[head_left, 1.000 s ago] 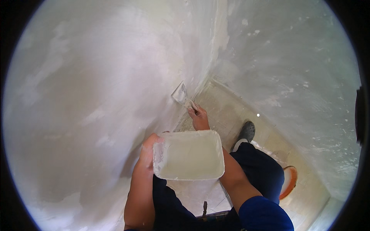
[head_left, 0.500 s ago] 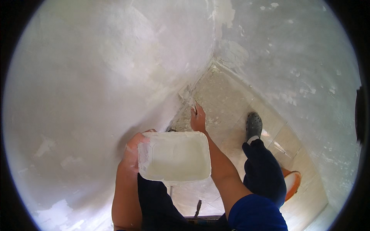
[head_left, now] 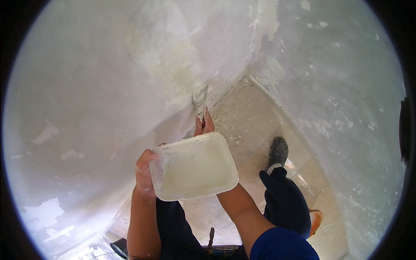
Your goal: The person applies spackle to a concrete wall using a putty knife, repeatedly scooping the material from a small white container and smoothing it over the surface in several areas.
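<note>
My left hand (head_left: 145, 173) grips the left rim of a white rectangular plastic tub (head_left: 195, 167), which is tilted and smeared with pale plaster. Beyond the tub's far edge, my right hand (head_left: 205, 123) is closed round a putty knife (head_left: 200, 98). The knife's broad blade points up against the left wall (head_left: 130, 95), low down by the floor. Part of my right hand and its wrist are hidden behind the tub. Pale patches of plaster mark the wall around the blade.
A second wall (head_left: 333, 86) meets the left one at a corner ahead. Crumbs and dust lie on the tiled floor (head_left: 247, 117) along the wall's foot. My foot in a grey clog (head_left: 278, 149) stands at right, with an orange bucket (head_left: 316, 222) behind my leg.
My right hand has moved left and the blade now points up on the wall instead of down at its foot. The tub has tilted, its right side lower. The view has shifted slightly.
</note>
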Motion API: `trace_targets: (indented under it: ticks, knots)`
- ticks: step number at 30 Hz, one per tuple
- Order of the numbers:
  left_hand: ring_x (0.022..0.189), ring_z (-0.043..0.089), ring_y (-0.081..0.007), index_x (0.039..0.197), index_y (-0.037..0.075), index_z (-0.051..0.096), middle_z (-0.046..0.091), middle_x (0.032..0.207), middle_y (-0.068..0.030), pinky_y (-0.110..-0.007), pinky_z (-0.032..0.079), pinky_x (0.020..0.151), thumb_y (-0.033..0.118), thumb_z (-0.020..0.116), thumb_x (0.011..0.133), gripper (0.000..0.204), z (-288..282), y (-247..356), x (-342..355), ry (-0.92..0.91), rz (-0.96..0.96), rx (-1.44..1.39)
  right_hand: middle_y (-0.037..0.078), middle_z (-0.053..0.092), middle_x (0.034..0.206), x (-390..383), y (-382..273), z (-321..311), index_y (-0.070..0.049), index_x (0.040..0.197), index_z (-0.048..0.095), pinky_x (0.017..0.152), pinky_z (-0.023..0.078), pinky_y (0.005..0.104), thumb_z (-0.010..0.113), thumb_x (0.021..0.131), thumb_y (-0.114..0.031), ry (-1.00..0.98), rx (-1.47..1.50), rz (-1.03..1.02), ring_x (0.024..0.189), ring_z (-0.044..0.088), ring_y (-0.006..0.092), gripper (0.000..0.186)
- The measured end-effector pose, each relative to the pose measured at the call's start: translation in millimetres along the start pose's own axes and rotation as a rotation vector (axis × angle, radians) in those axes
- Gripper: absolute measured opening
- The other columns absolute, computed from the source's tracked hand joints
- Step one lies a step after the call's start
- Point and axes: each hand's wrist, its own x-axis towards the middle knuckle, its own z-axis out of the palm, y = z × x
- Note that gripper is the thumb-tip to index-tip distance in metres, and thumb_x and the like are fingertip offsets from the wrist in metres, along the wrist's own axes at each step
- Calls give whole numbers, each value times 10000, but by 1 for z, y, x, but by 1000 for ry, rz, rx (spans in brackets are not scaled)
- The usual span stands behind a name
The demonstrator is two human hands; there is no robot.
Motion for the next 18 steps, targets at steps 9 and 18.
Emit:
trace_targets:
  ticks: [9,18]
  knots:
    - [998,659,-283,1197,-15,635,689,1119,-139,-407,540,882,328,530,859,493,-11,-25,1,8,208,102,187,674,1029,11,63,-73,18,1443,526,747,532,386,685,1004,-244,-100,-246,-95,792,619,255,535]
    - [1147,635,-327,1344,-19,565,643,1240,-150,-446,510,987,364,527,874,607,-10,-41,-23,134,398,-270,185,616,895,38,-43,-115,7,1350,525,760,489,425,680,962,-185,-80,-244,120,774,598,342,460]
